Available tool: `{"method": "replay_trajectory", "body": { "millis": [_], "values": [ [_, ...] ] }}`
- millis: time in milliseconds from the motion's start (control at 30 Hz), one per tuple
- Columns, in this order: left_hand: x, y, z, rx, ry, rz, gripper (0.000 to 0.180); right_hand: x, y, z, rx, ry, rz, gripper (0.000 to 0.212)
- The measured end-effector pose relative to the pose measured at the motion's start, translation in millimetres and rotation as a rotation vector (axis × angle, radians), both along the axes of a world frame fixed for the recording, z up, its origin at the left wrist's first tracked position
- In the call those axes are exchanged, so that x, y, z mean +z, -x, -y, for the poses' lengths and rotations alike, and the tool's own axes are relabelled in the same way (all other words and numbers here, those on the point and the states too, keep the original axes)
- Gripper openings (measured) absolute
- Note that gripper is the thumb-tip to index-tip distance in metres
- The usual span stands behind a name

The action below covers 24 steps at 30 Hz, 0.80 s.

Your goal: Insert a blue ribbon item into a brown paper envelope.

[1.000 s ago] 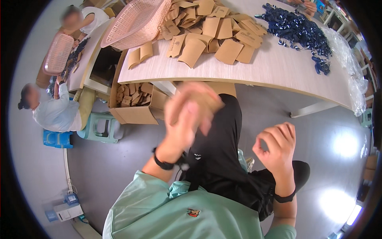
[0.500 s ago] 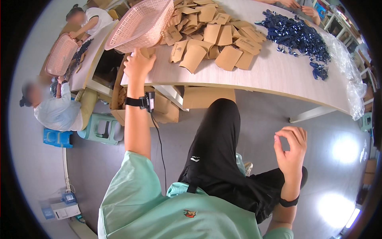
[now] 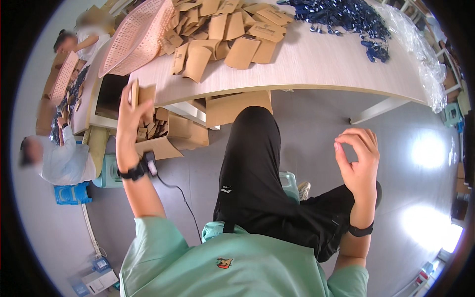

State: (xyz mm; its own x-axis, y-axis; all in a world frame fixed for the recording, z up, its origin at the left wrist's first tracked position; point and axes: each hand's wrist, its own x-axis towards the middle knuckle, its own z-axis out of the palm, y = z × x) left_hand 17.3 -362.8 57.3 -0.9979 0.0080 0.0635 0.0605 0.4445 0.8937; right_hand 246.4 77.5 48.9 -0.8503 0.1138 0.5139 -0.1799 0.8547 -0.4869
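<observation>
My left hand is beyond the table's near left corner, its fingers round a folded brown cardboard piece. Under it stands an open cardboard box with similar brown pieces inside. On the table lies a heap of curved, printed brown cardboard pieces, right of a pink plastic basket. My right hand hovers over the floor, right of my knee. Its thumb and fingers curl into a ring, tips together, and nothing shows between them.
A pile of dark blue strap-like items lies on the table, with clear plastic wrap along its right edge. Two people sit at a neighbouring table on the left. A cable hangs from my left wrist device.
My left hand has moved from beside the basket to the left and nearer, and a cardboard piece now shows in it. The view has shifted; my right hand keeps its curl.
</observation>
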Motion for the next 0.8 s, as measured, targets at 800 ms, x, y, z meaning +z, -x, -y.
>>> {"method": "replay_trajectory", "body": {
  "millis": [800],
  "values": [
    [-123.7, -3.4, -107.8, -0.627, -0.004, 0.440, 0.051, -19.3, -0.2, -2.4, 0.023, 0.053, 0.118, 0.012]
  ]
}}
